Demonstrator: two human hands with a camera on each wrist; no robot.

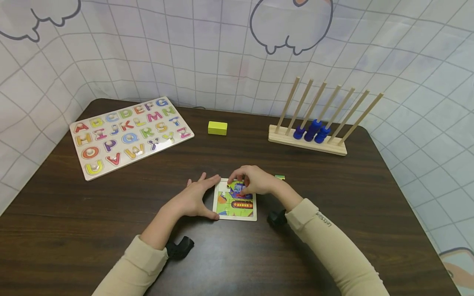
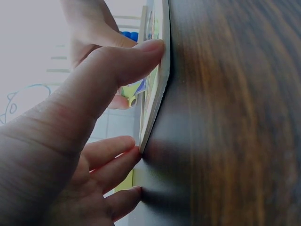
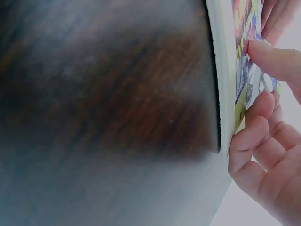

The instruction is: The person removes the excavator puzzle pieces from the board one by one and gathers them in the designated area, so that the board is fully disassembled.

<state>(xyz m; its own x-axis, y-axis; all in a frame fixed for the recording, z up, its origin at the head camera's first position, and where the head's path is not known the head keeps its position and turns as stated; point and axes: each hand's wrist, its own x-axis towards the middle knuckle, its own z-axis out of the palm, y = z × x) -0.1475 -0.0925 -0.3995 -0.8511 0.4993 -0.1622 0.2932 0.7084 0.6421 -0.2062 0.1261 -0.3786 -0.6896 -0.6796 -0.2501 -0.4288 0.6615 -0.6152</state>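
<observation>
A small square jigsaw puzzle board (image 1: 237, 219) with a pale rim and a colourful vehicle picture lies at the table's middle. My left hand (image 1: 194, 199) spans its left side, thumb pressing the near-left corner and straight fingers at the far-left one. Over the board's far part, my right hand (image 1: 255, 180) pinches a puzzle piece (image 2: 132, 92) in yellow-green and purple, tilted above the picture, between thumb and fingers. A pale bare spot (image 1: 223, 186) shows in the far-left corner of the board. Part of the far rim is hidden behind the right hand.
Beyond the right hand lies another puzzle piece (image 1: 280, 177), green-edged. An alphabet board (image 1: 157, 149) is at the far left, a yellow block (image 1: 217, 128) at the back. On the far right stands a wooden peg rack (image 1: 307, 143) with blue beads (image 1: 313, 130) on several upright rods.
</observation>
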